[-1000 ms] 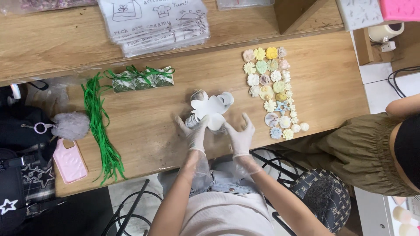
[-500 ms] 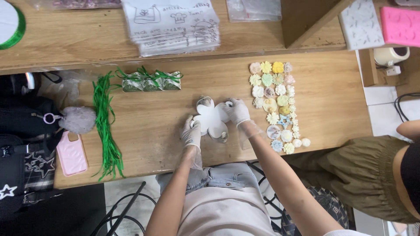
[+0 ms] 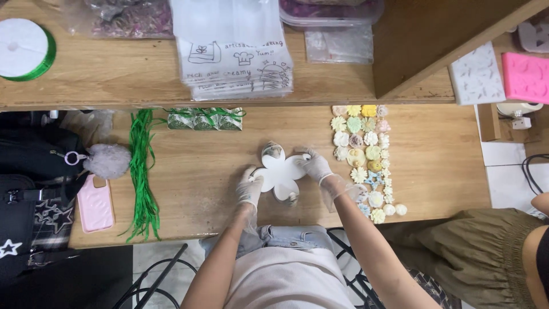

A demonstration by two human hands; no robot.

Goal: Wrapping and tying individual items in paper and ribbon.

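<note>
Two gloved hands hold a white flower-shaped piece point(image 3: 280, 173) flat at mid-desk: the left hand point(image 3: 250, 187) grips its left petal, the right hand point(image 3: 315, 166) its upper right petal. Bare desk point(image 3: 200, 166) lies open to the left, as far as green strands point(image 3: 141, 171). Rows of small pastel shapes point(image 3: 366, 160) sit just right. Flat white printed bags point(image 3: 234, 63) are stacked on the shelf above.

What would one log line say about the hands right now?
left hand: on left edge of white flower-shaped piece | right hand: on its right edge | piece: flat on wooden table | small pastel flower shapes: rows to right
</note>
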